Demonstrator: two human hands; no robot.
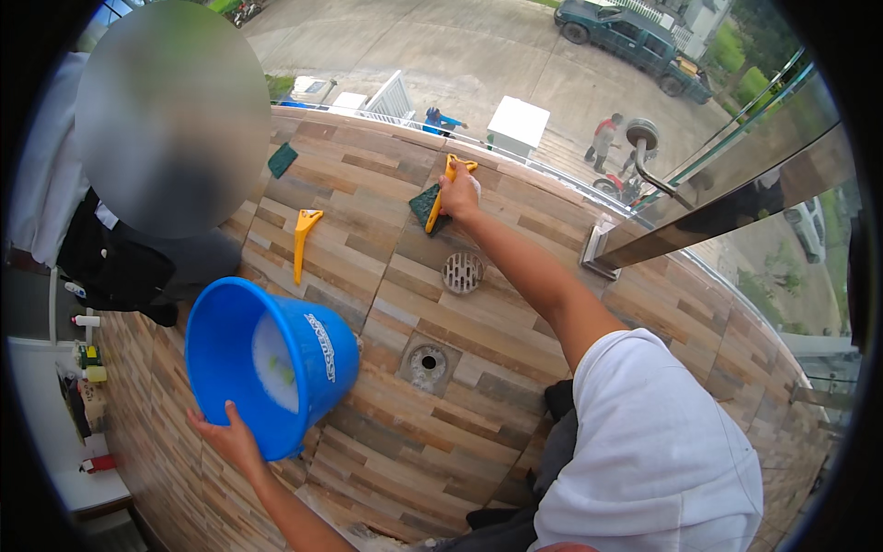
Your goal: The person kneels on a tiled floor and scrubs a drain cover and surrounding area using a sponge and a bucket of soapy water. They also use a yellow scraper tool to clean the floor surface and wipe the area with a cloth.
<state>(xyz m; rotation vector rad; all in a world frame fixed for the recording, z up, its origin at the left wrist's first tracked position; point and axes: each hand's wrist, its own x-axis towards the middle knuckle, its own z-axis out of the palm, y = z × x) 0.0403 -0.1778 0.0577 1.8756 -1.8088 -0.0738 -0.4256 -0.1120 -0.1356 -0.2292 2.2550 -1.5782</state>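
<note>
My right hand grips a yellow plastic-handled scraper. Beneath it, a dark green scouring pad lies on the wood-look tiled floor. My left hand is at the near rim of a blue plastic bucket, its thumb and fingers apart; whether it touches the rim I cannot tell. Foamy water shows inside the bucket, with something pale green in it. Beyond the bucket lies a second yellow scraper. Between my arms are a round metal drain grate and an uncovered floor drain.
A person in dark clothes is close at the left. Another green pad lies near the floor edge. A glass railing with a metal post stands at right. Bottles line the left wall. People and a pickup truck are outside below.
</note>
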